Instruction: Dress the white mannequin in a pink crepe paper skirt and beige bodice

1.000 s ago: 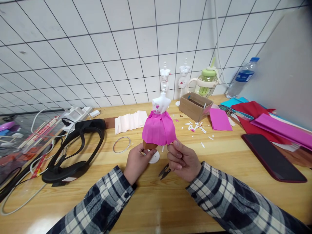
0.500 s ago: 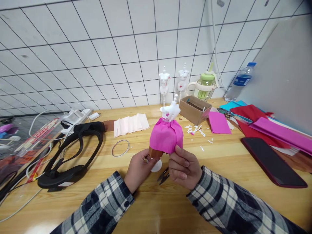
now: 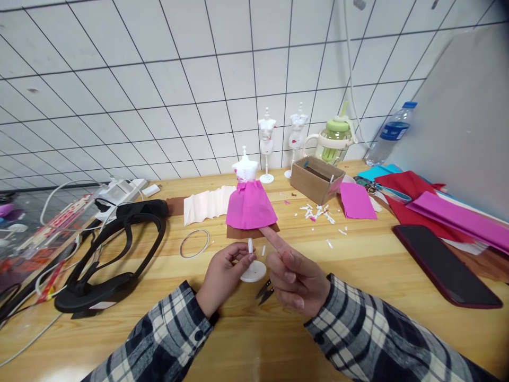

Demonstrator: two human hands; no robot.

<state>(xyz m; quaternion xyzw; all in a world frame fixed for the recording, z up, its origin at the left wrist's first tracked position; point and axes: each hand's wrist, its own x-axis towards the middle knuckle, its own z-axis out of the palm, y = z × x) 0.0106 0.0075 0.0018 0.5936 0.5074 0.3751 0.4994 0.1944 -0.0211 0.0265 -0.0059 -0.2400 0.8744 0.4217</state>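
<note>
A small white mannequin (image 3: 245, 168) in a pink paper skirt (image 3: 250, 207) with a brown layer under it stands off its stand, further back on the wooden table (image 3: 358, 276). My left hand (image 3: 222, 273) pinches the round white stand (image 3: 254, 271), whose short peg points up. My right hand (image 3: 296, 278) stretches its index finger to the skirt's lower edge, with the other fingers curled and nothing in them. Small black snips (image 3: 264, 292) lie on the table between my hands.
A black headset (image 3: 107, 249) with cables lies at the left, beside a wire ring (image 3: 194, 243) and pleated pale paper (image 3: 209, 204). Behind are two bare mannequins (image 3: 266, 139), a cardboard box (image 3: 316, 179), a green cup (image 3: 336, 139) and a bottle (image 3: 387, 132). Coloured sheets (image 3: 457, 209) and a phone (image 3: 447, 264) lie right.
The dressed mannequin has come off its stand and now sits further back and to the left. My right hand let go of the skirt and now points a finger at its hem.
</note>
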